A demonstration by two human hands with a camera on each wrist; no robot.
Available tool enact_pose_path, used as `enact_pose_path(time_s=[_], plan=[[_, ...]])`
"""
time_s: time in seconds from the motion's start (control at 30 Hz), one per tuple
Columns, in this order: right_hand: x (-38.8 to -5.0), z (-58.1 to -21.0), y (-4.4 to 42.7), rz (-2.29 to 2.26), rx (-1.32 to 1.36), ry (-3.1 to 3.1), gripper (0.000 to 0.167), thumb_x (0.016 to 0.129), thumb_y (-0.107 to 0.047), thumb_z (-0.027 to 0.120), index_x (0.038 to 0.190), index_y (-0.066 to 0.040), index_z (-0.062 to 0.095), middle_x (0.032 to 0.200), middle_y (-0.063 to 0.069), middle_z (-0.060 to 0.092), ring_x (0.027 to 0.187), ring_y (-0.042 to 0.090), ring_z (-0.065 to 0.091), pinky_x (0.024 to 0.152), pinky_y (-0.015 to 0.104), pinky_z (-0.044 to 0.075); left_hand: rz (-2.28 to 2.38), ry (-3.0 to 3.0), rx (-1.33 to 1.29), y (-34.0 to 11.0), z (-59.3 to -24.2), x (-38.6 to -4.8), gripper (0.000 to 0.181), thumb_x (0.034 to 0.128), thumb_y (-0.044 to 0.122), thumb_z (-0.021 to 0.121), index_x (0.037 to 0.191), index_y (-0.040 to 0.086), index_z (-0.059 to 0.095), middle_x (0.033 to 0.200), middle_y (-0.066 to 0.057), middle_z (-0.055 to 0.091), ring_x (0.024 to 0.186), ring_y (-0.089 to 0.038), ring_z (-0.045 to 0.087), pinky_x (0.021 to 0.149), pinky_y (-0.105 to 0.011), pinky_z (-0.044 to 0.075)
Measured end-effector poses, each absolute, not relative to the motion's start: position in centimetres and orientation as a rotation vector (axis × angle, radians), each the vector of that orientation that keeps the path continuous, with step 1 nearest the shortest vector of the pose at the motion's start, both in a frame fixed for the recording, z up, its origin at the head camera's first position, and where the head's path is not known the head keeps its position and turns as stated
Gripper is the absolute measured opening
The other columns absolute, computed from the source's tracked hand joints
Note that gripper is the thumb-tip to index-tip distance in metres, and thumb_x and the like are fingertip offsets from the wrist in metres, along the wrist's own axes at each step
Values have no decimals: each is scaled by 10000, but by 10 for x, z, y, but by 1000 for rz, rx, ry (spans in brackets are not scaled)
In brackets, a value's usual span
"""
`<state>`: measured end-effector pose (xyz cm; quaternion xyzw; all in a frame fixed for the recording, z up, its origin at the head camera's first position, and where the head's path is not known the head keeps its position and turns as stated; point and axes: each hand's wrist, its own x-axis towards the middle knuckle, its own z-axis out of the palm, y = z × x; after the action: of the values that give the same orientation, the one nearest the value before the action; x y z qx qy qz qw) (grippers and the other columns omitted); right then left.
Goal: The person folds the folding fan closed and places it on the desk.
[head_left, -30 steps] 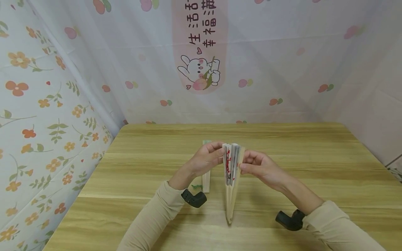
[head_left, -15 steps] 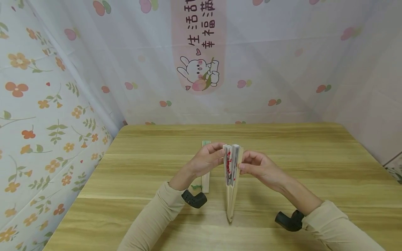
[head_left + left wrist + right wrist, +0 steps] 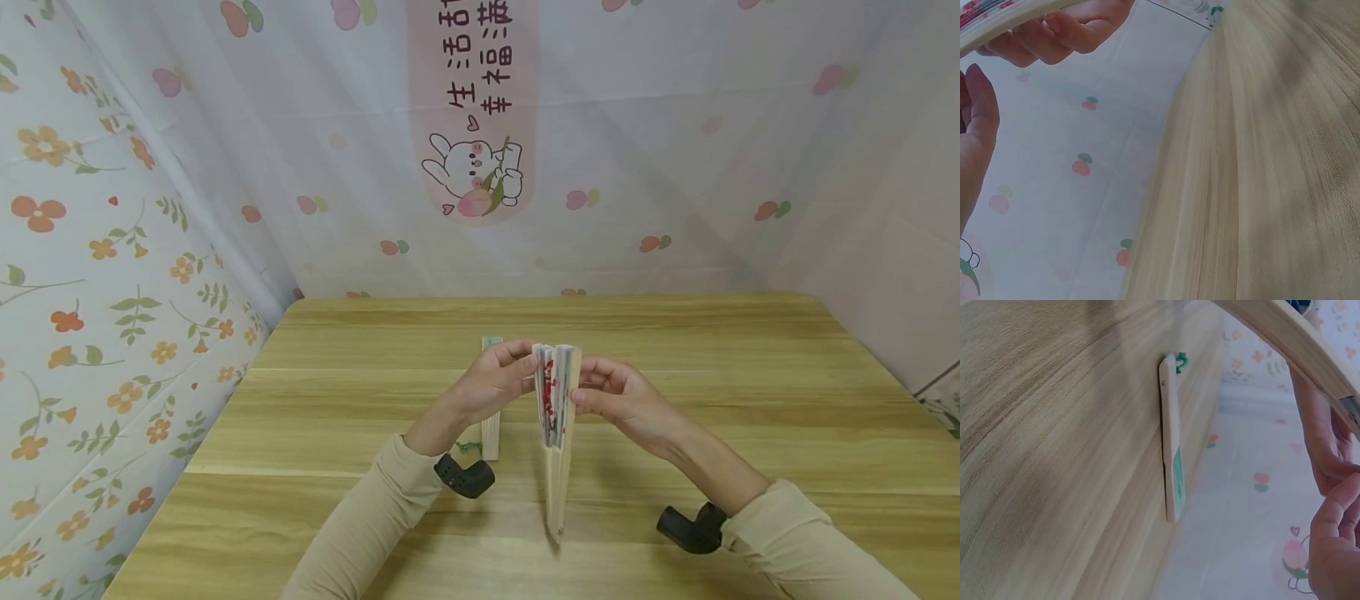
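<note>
A folding fan [image 3: 554, 417] with a pale wooden frame and red-flowered white leaf stands upright, slightly spread, its pivot end down. My left hand [image 3: 491, 383] pinches the upper left edge of this fan between thumb and fingers. On the opposite side, my right hand [image 3: 630, 408] pinches the outer right rib. Part of the fan shows at the top corner of both wrist views. A second folding fan [image 3: 1172, 444], closed, with a green leaf and a green cord [image 3: 1181, 362], lies on the table to the left, partly hidden behind my left hand in the head view.
The wooden table [image 3: 360, 500] runs back to a white curtain [image 3: 645, 150] printed with fruit and a rabbit. A floral curtain [image 3: 112, 333] hangs along the left. Black wrist cameras sit at both sleeves, near the tabletop.
The held fan has turned slightly, showing more of its red-flowered leaf. Its pivot end has shifted a little right and towards me. Both hands have stayed almost in place.
</note>
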<state>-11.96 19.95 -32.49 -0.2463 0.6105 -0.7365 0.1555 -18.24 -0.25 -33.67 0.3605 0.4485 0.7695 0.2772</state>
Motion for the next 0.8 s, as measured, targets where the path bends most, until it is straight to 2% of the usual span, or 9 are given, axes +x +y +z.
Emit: enact_pose_path(time_s=[0.37, 0.8], plan=[[-122, -329, 201, -2150, -754, 1599, 258, 902, 21, 448, 1112, -95, 542, 1001, 10, 580, 896, 120, 548, 786, 261, 459, 2071, 1166, 1005, -2, -342, -184, 209, 807, 334, 589, 914, 154, 585, 864, 61, 567, 797, -75, 514, 746, -239, 437], [-124, -330, 198, -2144, -681, 1588, 190, 903, -1, 457, 1057, -79, 536, 975, 10, 575, 890, 121, 543, 787, 269, 455, 2042, 1094, 1014, 2, -348, -187, 185, 841, 311, 555, 935, 154, 579, 864, 59, 584, 808, -70, 531, 730, -234, 437]])
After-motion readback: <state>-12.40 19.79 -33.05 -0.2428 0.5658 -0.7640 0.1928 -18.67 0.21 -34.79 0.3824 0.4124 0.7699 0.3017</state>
